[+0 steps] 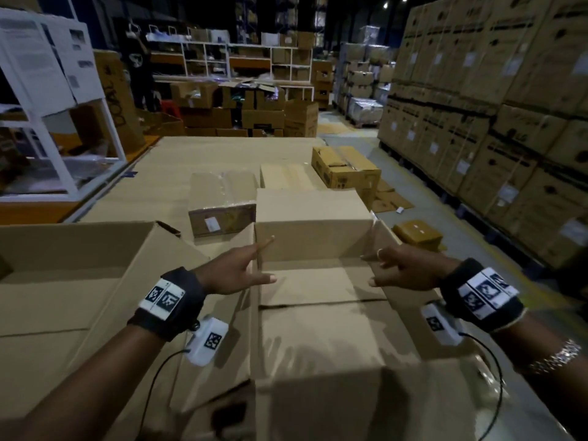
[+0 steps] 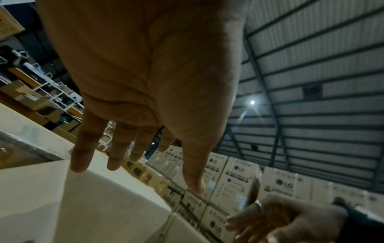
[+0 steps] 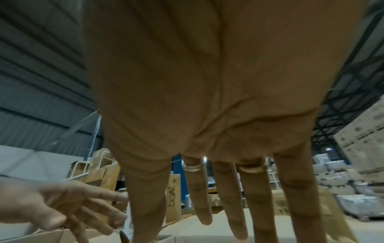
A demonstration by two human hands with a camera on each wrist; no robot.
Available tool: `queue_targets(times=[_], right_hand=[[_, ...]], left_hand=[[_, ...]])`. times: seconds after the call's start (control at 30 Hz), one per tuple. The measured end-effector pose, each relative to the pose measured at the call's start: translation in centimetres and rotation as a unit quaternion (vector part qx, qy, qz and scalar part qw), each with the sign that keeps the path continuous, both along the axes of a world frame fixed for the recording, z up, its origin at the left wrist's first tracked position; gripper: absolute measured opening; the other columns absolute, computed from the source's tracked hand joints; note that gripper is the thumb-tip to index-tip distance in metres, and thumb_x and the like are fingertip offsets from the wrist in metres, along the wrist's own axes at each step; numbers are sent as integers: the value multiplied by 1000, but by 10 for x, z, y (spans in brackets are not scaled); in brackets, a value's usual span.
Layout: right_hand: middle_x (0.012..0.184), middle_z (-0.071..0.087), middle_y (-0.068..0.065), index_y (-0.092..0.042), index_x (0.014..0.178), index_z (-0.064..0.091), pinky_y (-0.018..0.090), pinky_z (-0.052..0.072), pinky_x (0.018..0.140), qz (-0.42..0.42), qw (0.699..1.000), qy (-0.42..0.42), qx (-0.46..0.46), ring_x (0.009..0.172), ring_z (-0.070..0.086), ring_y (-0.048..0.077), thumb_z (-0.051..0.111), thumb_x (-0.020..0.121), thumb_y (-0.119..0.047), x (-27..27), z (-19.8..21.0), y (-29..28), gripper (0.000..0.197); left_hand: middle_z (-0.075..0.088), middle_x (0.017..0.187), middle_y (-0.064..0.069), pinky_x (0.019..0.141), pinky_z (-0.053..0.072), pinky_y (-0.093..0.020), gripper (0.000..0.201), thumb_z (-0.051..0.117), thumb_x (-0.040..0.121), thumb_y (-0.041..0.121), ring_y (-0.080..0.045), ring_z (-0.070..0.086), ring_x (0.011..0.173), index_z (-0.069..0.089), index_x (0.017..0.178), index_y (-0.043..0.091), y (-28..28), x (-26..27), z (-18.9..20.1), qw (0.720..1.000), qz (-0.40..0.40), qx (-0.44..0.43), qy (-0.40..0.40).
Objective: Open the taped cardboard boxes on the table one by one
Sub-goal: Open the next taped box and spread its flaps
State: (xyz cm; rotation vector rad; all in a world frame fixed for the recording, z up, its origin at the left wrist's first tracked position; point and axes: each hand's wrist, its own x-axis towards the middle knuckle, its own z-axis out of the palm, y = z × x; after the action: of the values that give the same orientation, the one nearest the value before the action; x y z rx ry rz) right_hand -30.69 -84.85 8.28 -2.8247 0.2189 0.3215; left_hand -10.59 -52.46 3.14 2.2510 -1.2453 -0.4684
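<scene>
An opened cardboard box [image 1: 313, 237] stands in front of me with its far flap upright and its side flaps spread. My left hand [image 1: 241, 268] hovers at the box's left flap, fingers spread and straight, holding nothing; the left wrist view shows its open palm [image 2: 145, 82]. My right hand [image 1: 397, 268] hovers over the right flap, fingers extended, rings on them; its palm [image 3: 207, 98] is empty. A second opened box [image 1: 79, 281] lies at my left. Behind it a box wrapped in clear tape [image 1: 222, 202] stays closed.
Two more boxes [image 1: 345, 167] sit farther back on the cardboard-covered table [image 1: 197, 154]. Stacked cartons [image 1: 493, 106] line the right side across an aisle. White shelving [image 1: 63, 106] stands at left, and a person [image 1: 140, 58] stands by the racks at the back.
</scene>
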Motion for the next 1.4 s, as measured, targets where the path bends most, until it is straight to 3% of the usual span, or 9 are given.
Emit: queue_targets(times=[0.2, 0.33, 0.53, 0.63, 0.77, 0.93, 1.13, 1.3, 1.4], right_hand=[[131, 61, -13, -36, 133, 62, 32, 53, 96, -91, 991, -89, 46, 114, 59, 4, 64, 80, -70, -103, -59, 26, 63], [141, 59, -9, -30, 129, 68, 10, 43, 89, -167, 966, -170, 101, 123, 52, -3, 75, 85, -50, -156, -104, 54, 49], [99, 66, 4, -15, 127, 62, 39, 52, 82, -365, 853, -358, 103, 92, 65, 24, 81, 84, -33, -191, -140, 72, 51], [117, 71, 3, -30, 129, 58, 50, 55, 95, -422, 803, -383, 173, 110, 68, 25, 78, 83, -42, -201, -152, 60, 51], [139, 62, 4, -32, 148, 42, 54, 51, 102, -457, 760, -365, 283, 124, 61, 22, 77, 73, -67, -204, -161, 36, 90], [154, 47, -3, -31, 153, 39, 58, 42, 109, -477, 705, -350, 391, 134, 50, 26, 78, 69, -70, -188, -157, 16, 101], [144, 57, 3, -16, 146, 52, 52, 45, 111, -478, 672, -374, 424, 128, 56, 24, 81, 70, -62, -173, -147, 4, 93], [135, 65, 7, -10, 137, 61, 52, 47, 109, -465, 665, -422, 404, 123, 60, 24, 82, 73, -52, -164, -142, -6, 79], [123, 71, 10, -13, 132, 65, 50, 52, 104, -456, 663, -452, 385, 113, 68, 23, 83, 63, -56, -159, -137, -13, 84]], left_hand=[[37, 160, 13, 114, 37, -28, 87, 68, 85, 61, -6, 38, 144, 27, 158, 38, 37, -89, -33, 997, -12, -67, 28], [32, 162, 13, 122, 26, -34, 88, 56, 80, 80, -7, 27, 149, 31, 155, 42, 59, -128, -74, 999, -4, -44, 14], [22, 166, 16, 122, 28, -39, 62, 57, 89, 67, -2, 19, 152, 49, 145, 43, 95, -164, -97, 986, 65, -147, 45], [60, 129, 6, 98, 53, -39, 37, 67, 93, 48, -16, 62, 115, 60, 130, 48, 113, -184, -93, 946, 220, -236, 22], [78, 88, 1, 79, 58, -34, 51, 55, 95, 56, -17, 73, 79, 50, 145, 44, 117, -199, -98, 911, 332, -157, 190], [62, 133, -3, 76, 56, -38, 78, 56, 91, 65, -25, 73, 90, 24, 158, 40, 98, -196, -112, 810, 364, -244, 390], [58, 143, -1, 112, 45, -46, 53, 60, 100, 34, -25, 60, 125, 49, 150, 17, 82, -192, -107, 711, 467, -402, 338], [64, 133, 10, 102, 47, -28, 42, 63, 100, 32, -12, 63, 114, 57, 142, 31, 82, -186, -81, 773, 479, -387, 151], [76, 105, -14, 62, 40, -8, 46, 69, 96, 18, -4, 49, 63, 62, 136, 38, 79, -175, -64, 808, 453, -375, 39]])
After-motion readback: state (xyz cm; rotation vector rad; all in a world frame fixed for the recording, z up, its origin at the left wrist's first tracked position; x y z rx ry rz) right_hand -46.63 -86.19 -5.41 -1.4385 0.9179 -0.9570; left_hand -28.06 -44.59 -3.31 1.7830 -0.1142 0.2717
